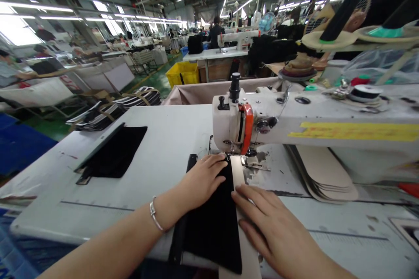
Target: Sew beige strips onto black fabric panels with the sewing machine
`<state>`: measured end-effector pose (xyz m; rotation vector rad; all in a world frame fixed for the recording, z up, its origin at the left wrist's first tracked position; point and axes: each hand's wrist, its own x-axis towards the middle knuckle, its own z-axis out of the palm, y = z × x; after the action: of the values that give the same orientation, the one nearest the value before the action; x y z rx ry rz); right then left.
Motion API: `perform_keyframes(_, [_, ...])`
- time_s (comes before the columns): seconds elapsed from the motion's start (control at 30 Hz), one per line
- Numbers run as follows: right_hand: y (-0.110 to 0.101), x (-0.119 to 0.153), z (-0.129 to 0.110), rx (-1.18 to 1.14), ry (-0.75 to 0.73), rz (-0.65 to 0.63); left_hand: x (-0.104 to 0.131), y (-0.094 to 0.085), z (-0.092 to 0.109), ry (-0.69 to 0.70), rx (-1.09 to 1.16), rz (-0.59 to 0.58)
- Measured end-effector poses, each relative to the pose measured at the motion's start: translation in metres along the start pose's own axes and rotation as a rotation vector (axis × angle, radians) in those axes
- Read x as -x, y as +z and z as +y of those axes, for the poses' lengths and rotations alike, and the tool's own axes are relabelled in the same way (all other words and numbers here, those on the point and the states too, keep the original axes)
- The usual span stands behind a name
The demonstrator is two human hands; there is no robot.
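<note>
A black fabric piece [212,222] lies on the sewing table with a beige strip [238,174] along its right edge, both running under the presser foot [244,157] of a white sewing machine [294,122]. My left hand [203,181] lies flat on the black fabric just left of the needle, fingers together, a silver bracelet on the wrist. My right hand [271,226] rests flat on the beige strip and the table at the fabric's right edge, fingers pointing toward the needle.
A second black piece [114,154] lies at the table's left. Beige cut pieces [324,174] are stacked under the machine arm. Thread cones [340,13] stand at the right. Striped bundles [131,100], a yellow bin [183,73] and other workers at machines fill the hall behind.
</note>
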<state>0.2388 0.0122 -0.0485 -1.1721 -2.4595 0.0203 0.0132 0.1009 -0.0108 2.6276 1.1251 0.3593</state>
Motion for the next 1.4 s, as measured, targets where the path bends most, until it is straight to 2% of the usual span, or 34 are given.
perform_keyframes(0.07, [0.001, 0.000, 0.002, 0.029, -0.027, 0.011, -0.006, 0.002, -0.003, -0.004, 0.004, -0.015])
perform_keyframes(0.47, [-0.002, -0.010, 0.005, 0.147, -0.148, 0.103, -0.002, 0.002, 0.003, 0.020, -0.025, 0.036])
perform_keyframes(0.93, [-0.004, -0.017, 0.008, 0.170, -0.172, 0.142, -0.003, 0.007, -0.001, 0.035, -0.052, 0.062])
perform_keyframes(1.17, [0.001, -0.019, 0.010, 0.160, -0.124, 0.126, -0.012, 0.009, -0.006, 0.045, -0.100, 0.061])
perform_keyframes(1.27, [-0.001, -0.016, 0.008, 0.149, -0.096, 0.110, -0.001, 0.001, 0.000, 0.047, -0.112, 0.013])
perform_keyframes(1.4, [-0.008, 0.001, 0.001, 0.097, -0.117, 0.108, 0.040, -0.014, 0.029, 0.170, 0.027, -0.156])
